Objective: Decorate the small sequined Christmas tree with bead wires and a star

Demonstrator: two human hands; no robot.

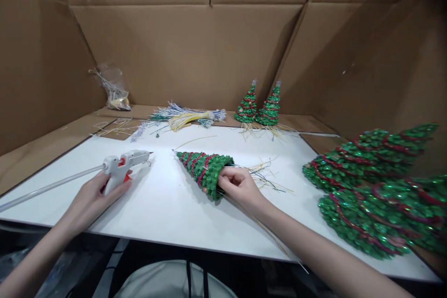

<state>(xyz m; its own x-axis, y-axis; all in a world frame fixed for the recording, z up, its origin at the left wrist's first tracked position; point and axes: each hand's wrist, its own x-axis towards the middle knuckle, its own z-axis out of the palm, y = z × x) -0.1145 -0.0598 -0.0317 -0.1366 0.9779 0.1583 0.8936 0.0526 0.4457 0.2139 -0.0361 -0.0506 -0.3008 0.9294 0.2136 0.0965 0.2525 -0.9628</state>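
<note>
My left hand is wrapped round the handle of a white glue gun with an orange trigger; a long glue stick sticks out of its back. Its nozzle points right, toward a small green Christmas tree with red garland that lies on its side. My right hand grips this tree at the rim of its open base, some fingers hidden inside. Loose yellow and dark green wires trail out of the base to the right, past my hand.
Two small trees stand at the back. Bigger green trees crowd the right edge of the white table. Bundled wires and a clear plastic bag lie along the back. Cardboard walls enclose the table.
</note>
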